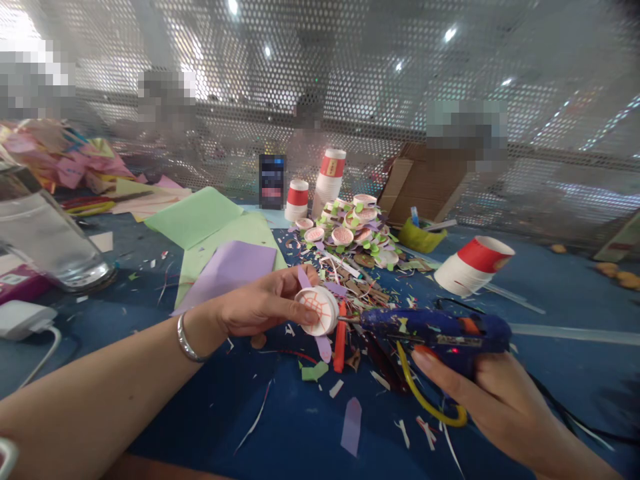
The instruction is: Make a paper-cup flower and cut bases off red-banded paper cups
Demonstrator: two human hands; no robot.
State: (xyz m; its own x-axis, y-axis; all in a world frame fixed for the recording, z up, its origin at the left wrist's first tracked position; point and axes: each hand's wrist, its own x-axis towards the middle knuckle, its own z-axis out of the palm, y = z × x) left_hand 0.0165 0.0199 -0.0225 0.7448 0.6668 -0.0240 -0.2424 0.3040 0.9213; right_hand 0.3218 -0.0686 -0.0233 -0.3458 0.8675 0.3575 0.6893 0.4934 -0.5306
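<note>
My left hand (260,303) pinches a small white round cup-bottom piece (317,310) with red line marks and purple paper strips stuck to it, holding it above the blue table. My right hand (493,393) grips a blue hot glue gun (440,330), whose nozzle points left and touches the right edge of the white piece. A silver bangle sits on my left wrist. Paper scraps and an orange marker (340,343) lie just below the piece.
A pile of decorated cup bottoms with green leaves (357,230) sits behind. Red-and-white paper cups (327,177) stand at the back; one (473,267) lies tipped at the right. Green and purple sheets (225,250), a glass jar (47,240) and a white charger (23,319) are to the left.
</note>
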